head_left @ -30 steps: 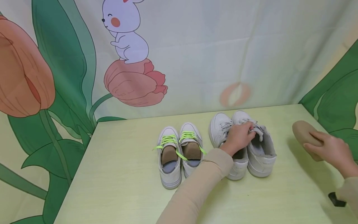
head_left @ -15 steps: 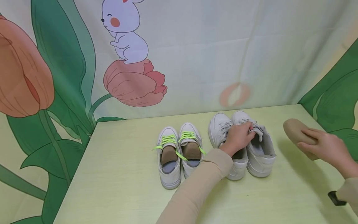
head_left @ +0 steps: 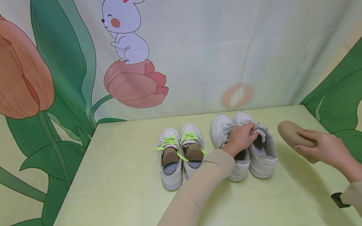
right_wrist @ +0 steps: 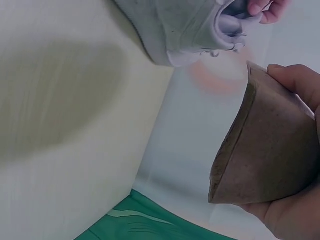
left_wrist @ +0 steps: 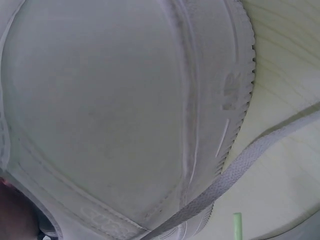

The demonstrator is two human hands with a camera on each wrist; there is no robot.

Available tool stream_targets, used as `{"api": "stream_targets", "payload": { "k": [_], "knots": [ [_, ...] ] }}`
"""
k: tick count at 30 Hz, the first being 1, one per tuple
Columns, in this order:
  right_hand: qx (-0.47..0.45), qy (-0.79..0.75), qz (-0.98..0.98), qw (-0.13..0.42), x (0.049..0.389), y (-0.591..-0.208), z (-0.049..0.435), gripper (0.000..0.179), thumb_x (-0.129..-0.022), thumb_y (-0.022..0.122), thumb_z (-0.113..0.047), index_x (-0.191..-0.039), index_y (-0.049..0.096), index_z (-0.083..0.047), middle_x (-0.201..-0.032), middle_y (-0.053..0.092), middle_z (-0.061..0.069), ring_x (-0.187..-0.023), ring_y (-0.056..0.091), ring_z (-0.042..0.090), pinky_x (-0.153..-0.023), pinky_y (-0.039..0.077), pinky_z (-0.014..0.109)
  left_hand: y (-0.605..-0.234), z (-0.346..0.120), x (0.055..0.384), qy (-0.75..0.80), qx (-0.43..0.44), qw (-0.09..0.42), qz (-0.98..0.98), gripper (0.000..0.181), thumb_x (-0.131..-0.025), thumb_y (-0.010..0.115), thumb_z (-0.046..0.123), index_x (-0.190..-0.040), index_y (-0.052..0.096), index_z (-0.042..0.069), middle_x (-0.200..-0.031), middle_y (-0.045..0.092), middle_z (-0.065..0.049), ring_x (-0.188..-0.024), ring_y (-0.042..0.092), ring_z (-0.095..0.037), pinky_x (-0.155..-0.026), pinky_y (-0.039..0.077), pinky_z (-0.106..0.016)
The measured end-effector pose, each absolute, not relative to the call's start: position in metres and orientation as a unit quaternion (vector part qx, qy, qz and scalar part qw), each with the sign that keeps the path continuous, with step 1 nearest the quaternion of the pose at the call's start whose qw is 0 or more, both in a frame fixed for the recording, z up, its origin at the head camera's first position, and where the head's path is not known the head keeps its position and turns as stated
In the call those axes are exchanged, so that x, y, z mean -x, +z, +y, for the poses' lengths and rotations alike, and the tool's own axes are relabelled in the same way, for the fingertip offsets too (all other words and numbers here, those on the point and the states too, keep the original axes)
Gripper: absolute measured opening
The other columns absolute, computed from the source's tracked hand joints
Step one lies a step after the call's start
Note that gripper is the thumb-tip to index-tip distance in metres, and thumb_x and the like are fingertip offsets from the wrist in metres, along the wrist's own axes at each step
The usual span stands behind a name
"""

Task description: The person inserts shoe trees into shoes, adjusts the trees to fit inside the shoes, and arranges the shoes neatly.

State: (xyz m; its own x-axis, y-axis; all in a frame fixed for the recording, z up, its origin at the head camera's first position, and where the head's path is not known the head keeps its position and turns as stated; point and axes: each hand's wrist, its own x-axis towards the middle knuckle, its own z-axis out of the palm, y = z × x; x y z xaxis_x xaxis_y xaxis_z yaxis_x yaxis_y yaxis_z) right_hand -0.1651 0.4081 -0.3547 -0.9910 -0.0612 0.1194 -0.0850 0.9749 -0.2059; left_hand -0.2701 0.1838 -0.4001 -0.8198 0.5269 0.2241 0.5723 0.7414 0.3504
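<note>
My left hand (head_left: 239, 138) reaches over the larger pair of white sneakers and pinches the tongue (head_left: 260, 134) of the right sneaker (head_left: 263, 163). The left sneaker (head_left: 222, 128) of that pair lies partly beneath my hand and wrist. In the left wrist view, a white shoe's side (left_wrist: 100, 100) and a loose lace (left_wrist: 220, 185) fill most of the picture. My right hand (head_left: 328, 147) holds a brown, round-nosed shoe insert (head_left: 294, 135) in the air, just right of the right sneaker. The right wrist view shows the thin edge of this insert (right_wrist: 270, 145), gripped between thumb and fingers.
Left of the larger pair stands a smaller pair of white sneakers (head_left: 171, 175) with neon-green laces, a brown insert (head_left: 170, 156) in each. The pale yellow tabletop (head_left: 118, 175) meets a printed cloth backdrop (head_left: 192, 62) behind. A black band (head_left: 339, 200) sits at my right sleeve.
My right hand has carried the brown shoe insert leftward, closer to the right sneaker. My left hand has stayed on the tongue, and the shoes have not moved.
</note>
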Motion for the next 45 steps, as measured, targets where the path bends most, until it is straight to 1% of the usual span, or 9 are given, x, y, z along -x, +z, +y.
{"api": "stream_targets", "payload": {
  "k": [7,19,25,33,36,41,45],
  "knots": [
    [-0.057,0.120,-0.991,0.035,0.162,-0.346,0.398,0.060,-0.079,0.061,-0.041,-0.123,0.050,-0.002,-0.121,0.048,0.028,-0.104,0.047,0.046,-0.073,0.040,0.054,-0.399,0.183,0.271,-0.207,0.292,0.043,-0.933,0.011,-0.086,0.052,0.035,-0.088,0.053,0.024,-0.062,0.050,0.010,-0.060,0.049,-0.009,-0.052,0.033,-0.018],
    [-0.098,0.135,-0.986,0.030,0.155,-0.338,0.387,0.056,-0.075,0.067,-0.034,-0.119,0.054,-0.001,-0.119,0.052,0.026,-0.103,0.049,0.045,-0.075,0.042,0.052,-0.399,0.183,0.270,-0.206,0.295,0.046,-0.932,0.010,-0.086,0.053,0.035,-0.087,0.053,0.025,-0.062,0.050,0.010,-0.059,0.049,-0.009,-0.051,0.033,-0.018],
    [-0.120,0.133,-0.983,0.027,0.152,-0.333,0.382,0.053,-0.074,0.069,-0.032,-0.116,0.057,-0.001,-0.116,0.055,0.023,-0.102,0.053,0.041,-0.077,0.043,0.049,-0.399,0.183,0.270,-0.204,0.293,0.042,-0.933,0.011,-0.086,0.052,0.035,-0.087,0.053,0.024,-0.061,0.049,0.010,-0.058,0.048,-0.008,-0.050,0.031,-0.017],
    [-0.153,0.132,-0.979,-0.002,0.154,-0.328,0.372,0.050,-0.074,0.069,-0.031,-0.114,0.059,-0.004,-0.115,0.056,0.023,-0.102,0.055,0.039,-0.078,0.045,0.047,-0.400,0.183,0.270,-0.203,0.292,0.049,-0.933,0.011,-0.086,0.053,0.035,-0.086,0.053,0.025,-0.061,0.050,0.010,-0.058,0.048,-0.008,-0.050,0.031,-0.018],
    [-0.167,0.126,-0.978,-0.001,0.155,-0.328,0.369,0.047,-0.073,0.069,-0.031,-0.113,0.061,-0.006,-0.112,0.059,0.019,-0.099,0.057,0.035,-0.078,0.046,0.044,-0.400,0.184,0.270,-0.203,0.292,0.046,-0.934,0.011,-0.086,0.052,0.035,-0.087,0.053,0.025,-0.062,0.051,0.010,-0.059,0.049,-0.009,-0.050,0.032,-0.018],
    [-0.191,0.112,-0.975,-0.001,0.157,-0.327,0.362,0.043,-0.072,0.071,-0.029,-0.110,0.063,-0.010,-0.108,0.063,0.010,-0.094,0.061,0.026,-0.074,0.048,0.037,-0.400,0.184,0.271,-0.207,0.293,0.041,-0.932,0.011,-0.087,0.052,0.035,-0.088,0.054,0.025,-0.063,0.051,0.009,-0.060,0.049,-0.009,-0.051,0.032,-0.018],
    [-0.204,0.117,-0.972,-0.019,0.160,-0.326,0.357,0.044,-0.072,0.071,-0.030,-0.110,0.063,-0.010,-0.109,0.063,0.008,-0.095,0.061,0.024,-0.074,0.048,0.033,-0.400,0.184,0.271,-0.206,0.292,0.039,-0.933,0.011,-0.087,0.051,0.036,-0.088,0.054,0.025,-0.064,0.052,0.009,-0.062,0.050,-0.009,-0.053,0.034,-0.018]
  ]
}}
